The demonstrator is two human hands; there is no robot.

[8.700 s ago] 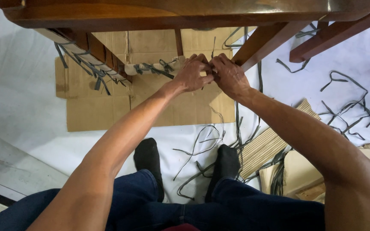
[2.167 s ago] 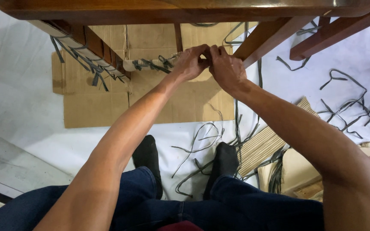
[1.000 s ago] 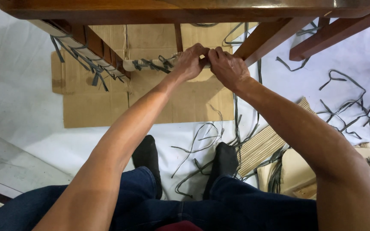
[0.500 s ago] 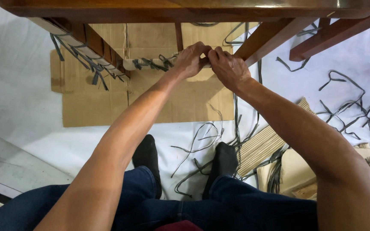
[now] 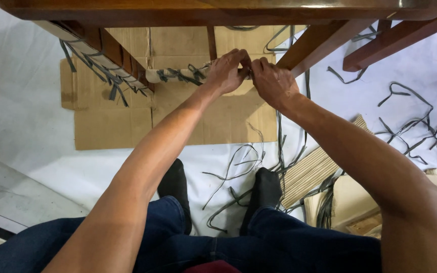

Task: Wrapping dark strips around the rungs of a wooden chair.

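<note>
Wooden chair frame (image 5: 228, 10) fills the top, and just beneath it both hands meet on the pale wrapped rail (image 5: 178, 75). Left hand (image 5: 227, 72) and right hand (image 5: 273, 83) touch, fingers pinched together on the rail's wrapping. Flattened cardboard (image 5: 127, 126) lies below the rail; grey strips (image 5: 410, 114) litter the sheet right of it.

Dark brown wooden frame (image 5: 218, 10), tan cardboard (image 5: 127, 126), seemingly grey-green strips (image 5: 410, 101), white floor sheet (image 5: 16, 111).
</note>
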